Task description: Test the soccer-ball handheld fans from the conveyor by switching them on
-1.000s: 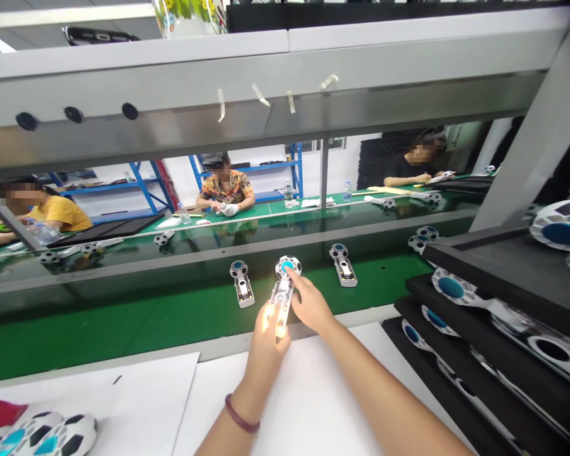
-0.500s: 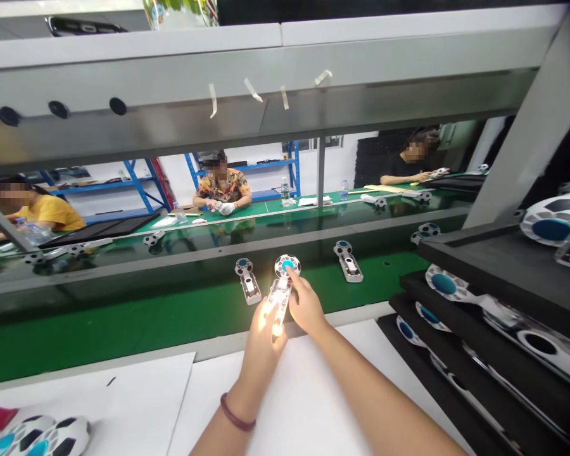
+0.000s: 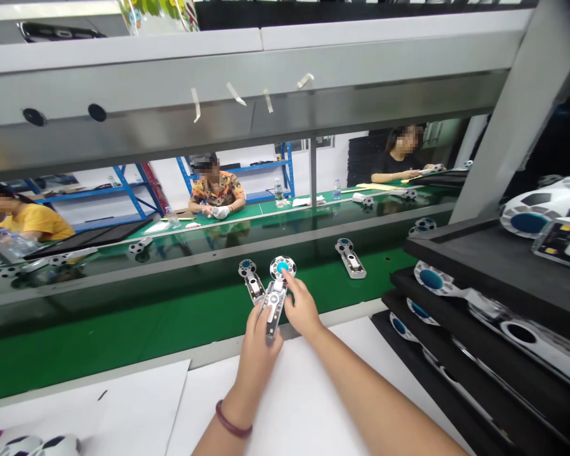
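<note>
My left hand (image 3: pixel 259 332) is wrapped round the clear lower body of a football-patterned device (image 3: pixel 274 297), its round head with a blue centre pointing away from me. My right hand (image 3: pixel 301 304) has its index finger on the blue centre; the other fingers are curled and appear to hold nothing. The device shows no glow. Just behind it on the green belt (image 3: pixel 171 316) lies a similar device (image 3: pixel 251 278), partly overlapped by the held one. Another device (image 3: pixel 350 258) lies further right on the belt.
Black trays (image 3: pixel 494 335) holding more devices are stacked on the right. White sheets (image 3: pixel 137 399) cover the near bench, with ball-shaped parts (image 3: pixel 57 445) at the lower left. A grey shelf beam (image 3: pixel 161 82) spans above. Three people sit across the belt.
The orange-white light in the held device has gone out. The view has shifted slightly, and the device behind now sits closer to the held one in the picture.
</note>
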### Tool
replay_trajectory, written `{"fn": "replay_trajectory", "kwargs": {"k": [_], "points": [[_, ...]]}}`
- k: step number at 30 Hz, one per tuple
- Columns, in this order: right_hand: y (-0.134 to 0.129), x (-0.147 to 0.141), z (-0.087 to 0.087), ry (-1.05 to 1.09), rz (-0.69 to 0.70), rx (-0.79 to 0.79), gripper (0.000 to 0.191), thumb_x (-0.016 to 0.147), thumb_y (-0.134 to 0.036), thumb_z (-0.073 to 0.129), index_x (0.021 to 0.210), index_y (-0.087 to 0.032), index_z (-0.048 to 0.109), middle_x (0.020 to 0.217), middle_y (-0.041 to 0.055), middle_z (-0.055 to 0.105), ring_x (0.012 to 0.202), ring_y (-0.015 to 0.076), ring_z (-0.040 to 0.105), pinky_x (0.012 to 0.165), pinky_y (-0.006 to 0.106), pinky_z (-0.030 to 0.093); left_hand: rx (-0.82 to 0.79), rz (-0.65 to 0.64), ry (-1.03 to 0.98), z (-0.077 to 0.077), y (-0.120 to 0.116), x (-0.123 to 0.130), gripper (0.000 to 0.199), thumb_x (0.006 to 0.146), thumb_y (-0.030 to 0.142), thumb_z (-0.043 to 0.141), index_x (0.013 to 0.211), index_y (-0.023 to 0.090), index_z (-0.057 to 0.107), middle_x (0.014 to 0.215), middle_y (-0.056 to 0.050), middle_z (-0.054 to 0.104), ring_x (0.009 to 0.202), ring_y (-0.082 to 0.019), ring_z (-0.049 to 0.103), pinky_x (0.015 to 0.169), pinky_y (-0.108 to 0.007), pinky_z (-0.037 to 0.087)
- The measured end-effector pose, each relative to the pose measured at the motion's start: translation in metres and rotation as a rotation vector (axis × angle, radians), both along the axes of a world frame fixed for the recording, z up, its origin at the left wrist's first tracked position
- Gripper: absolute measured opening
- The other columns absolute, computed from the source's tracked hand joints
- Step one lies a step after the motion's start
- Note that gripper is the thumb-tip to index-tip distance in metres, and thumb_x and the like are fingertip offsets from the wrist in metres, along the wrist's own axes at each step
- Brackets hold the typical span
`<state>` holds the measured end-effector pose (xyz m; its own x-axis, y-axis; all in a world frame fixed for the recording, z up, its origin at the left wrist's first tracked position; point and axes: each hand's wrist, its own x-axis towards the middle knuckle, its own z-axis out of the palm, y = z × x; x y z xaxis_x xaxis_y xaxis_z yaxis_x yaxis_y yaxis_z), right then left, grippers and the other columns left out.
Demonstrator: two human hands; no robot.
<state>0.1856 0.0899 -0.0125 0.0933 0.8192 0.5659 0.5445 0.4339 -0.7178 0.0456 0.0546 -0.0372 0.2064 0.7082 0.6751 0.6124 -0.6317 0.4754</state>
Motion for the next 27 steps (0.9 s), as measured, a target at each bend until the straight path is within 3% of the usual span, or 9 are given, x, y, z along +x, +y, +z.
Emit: {"fn": "replay_trajectory", "kwargs": {"k": [2, 5, 8, 11, 13, 27], "points": [[0.0, 0.001, 0.0, -0.013, -0.009, 0.015, 0.066, 0.072, -0.002, 0.037, 0.133, -0.029, 0.036, 0.115, 0.005, 0.05, 0.109, 0.0173, 0.048, 0.096, 0.032, 0.04, -0.117, -0.048, -0.097, -0.002, 0.002, -0.001, 0.053, 0.077, 0.017, 0.049, 0.128, 0.019, 0.033, 0.132, -0.015, 0.039, 0.123, -0.026, 0.038, 0.1, -0.045, 0.034], [-0.001, 0.002, 0.0, -0.066, 0.012, 0.033, 0.063, 0.071, -0.001, 0.036, 0.129, -0.027, 0.042, 0.116, 0.0057, 0.051, 0.112, 0.0175, 0.046, 0.097, 0.032, 0.039, -0.487, -0.211, -0.367, -0.003, 0.007, -0.005, 0.068, 0.079, 0.027, 0.048, 0.137, 0.016, 0.015, 0.129, -0.017, 0.045, 0.113, -0.026, 0.049, 0.09, -0.041, 0.045], [-0.002, 0.001, -0.001, -0.136, 0.096, 0.093, 0.062, 0.071, 0.0, 0.036, 0.127, -0.026, 0.045, 0.116, 0.0043, 0.053, 0.112, 0.0175, 0.044, 0.098, 0.034, 0.038, -0.747, -0.356, -0.617, -0.002, 0.01, -0.01, 0.068, 0.078, 0.036, 0.051, 0.136, 0.011, 0.024, 0.126, -0.016, 0.05, 0.112, -0.027, 0.05, 0.091, -0.039, 0.044], [-0.002, -0.002, -0.004, -0.19, 0.17, 0.176, 0.063, 0.07, 0.001, 0.037, 0.126, -0.026, 0.046, 0.113, 0.0027, 0.057, 0.113, 0.0188, 0.041, 0.097, 0.037, 0.038, -0.788, -0.394, -0.75, 0.002, 0.01, -0.012, 0.062, 0.072, 0.035, 0.06, 0.127, 0.013, 0.042, 0.129, -0.013, 0.048, 0.119, -0.028, 0.043, 0.099, -0.038, 0.036], [-0.001, -0.004, -0.006, -0.203, 0.185, 0.207, 0.063, 0.069, 0.001, 0.037, 0.126, -0.026, 0.046, 0.111, 0.003, 0.057, 0.112, 0.02, 0.041, 0.096, 0.039, 0.039, -0.815, -0.403, -0.808, 0.004, 0.008, -0.012, 0.06, 0.07, 0.033, 0.064, 0.124, 0.015, 0.045, 0.126, -0.013, 0.052, 0.116, -0.029, 0.047, 0.097, -0.039, 0.037], [-0.002, -0.004, -0.009, -0.163, 0.172, 0.201, 0.064, 0.069, 0.001, 0.035, 0.126, -0.026, 0.046, 0.112, 0.0046, 0.055, 0.111, 0.0204, 0.043, 0.095, 0.04, 0.039, -0.859, -0.392, -0.866, 0.008, 0.004, -0.009, 0.057, 0.066, 0.028, 0.067, 0.117, 0.016, 0.047, 0.121, -0.012, 0.055, 0.113, -0.028, 0.048, 0.095, -0.037, 0.037]]}}
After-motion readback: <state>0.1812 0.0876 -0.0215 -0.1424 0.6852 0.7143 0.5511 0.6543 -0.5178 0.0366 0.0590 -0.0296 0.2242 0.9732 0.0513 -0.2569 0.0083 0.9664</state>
